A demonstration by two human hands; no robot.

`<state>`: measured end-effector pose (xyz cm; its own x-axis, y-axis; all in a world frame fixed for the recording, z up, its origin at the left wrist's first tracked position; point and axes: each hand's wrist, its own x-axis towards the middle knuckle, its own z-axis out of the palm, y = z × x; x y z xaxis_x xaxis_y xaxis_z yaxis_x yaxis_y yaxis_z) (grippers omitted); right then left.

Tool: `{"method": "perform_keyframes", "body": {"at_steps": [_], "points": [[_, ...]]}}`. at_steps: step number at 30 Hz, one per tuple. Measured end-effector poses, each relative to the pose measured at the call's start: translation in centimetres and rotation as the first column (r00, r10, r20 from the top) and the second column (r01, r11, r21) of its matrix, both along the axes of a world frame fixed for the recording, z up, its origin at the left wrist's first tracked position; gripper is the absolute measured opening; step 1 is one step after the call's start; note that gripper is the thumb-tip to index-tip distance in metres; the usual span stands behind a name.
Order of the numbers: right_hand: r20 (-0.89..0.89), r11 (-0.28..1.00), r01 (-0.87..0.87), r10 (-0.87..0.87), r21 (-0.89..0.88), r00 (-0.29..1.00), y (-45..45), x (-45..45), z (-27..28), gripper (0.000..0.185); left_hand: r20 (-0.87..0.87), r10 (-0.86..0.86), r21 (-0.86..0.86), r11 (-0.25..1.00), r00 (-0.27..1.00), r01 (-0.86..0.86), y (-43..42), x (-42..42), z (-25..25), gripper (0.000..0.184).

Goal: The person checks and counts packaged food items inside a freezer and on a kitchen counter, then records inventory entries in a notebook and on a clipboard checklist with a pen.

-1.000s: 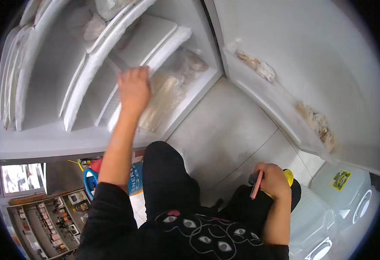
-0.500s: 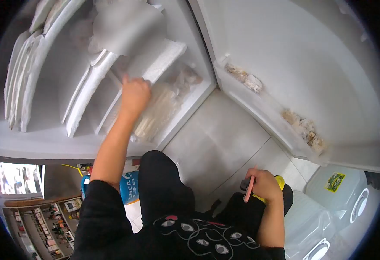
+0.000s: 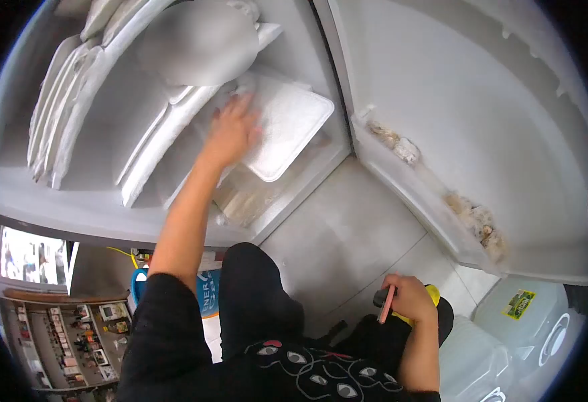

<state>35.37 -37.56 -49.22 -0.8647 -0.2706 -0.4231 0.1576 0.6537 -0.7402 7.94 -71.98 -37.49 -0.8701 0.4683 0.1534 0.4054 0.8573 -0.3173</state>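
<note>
Inside the open white cabinet, my left hand (image 3: 232,132) has its fingers spread against a white frosty tray (image 3: 290,124), which lies tilted near the lower shelf. Beneath that tray, bagged pale items (image 3: 244,201) show on the shelf. Frosted white shelves (image 3: 170,137) stand to the left of the hand. Near my right knee, my right hand (image 3: 411,298) is closed around a pink-edged tool (image 3: 387,305) with a dark part. A yellow piece (image 3: 432,293) shows beside that hand.
The open door (image 3: 461,134) on the right has a clear bin holding crumpled bags (image 3: 471,218). Translucent plastic containers (image 3: 518,342) stand at the lower right. At lower left are a blue bag (image 3: 208,291) and a rack of small goods (image 3: 73,342).
The white tray has tipped outward over the bagged items, its flat face now showing. My left hand has moved slightly right and its fingers have spread. My right hand still holds the tool.
</note>
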Motion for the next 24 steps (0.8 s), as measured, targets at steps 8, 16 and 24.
{"method": "perform_keyframes", "body": {"at_steps": [8, 16, 24], "points": [[-0.037, 0.999, 0.029, -0.030, -0.016, 0.999, -0.6, 0.1, 0.6, 0.018, 0.174, 0.521, 0.302, 0.779, 0.835, -0.549, -5.8, -7.6, -1.3, 0.091], [-0.028, 0.999, 0.021, -0.022, -0.027, 0.999, -0.6, 0.3, 0.8, 0.016, 0.223, 0.423, 0.449, 0.755, 0.879, -0.477, -5.8, -7.5, -0.6, 0.110], [0.015, 0.999, 0.039, -0.038, -0.035, 0.999, -0.8, -0.1, 1.4, 0.018, -0.167, 0.355, 0.423, 0.868, 0.920, -0.258, -9.0, -10.2, -4.8, 0.054]]}}
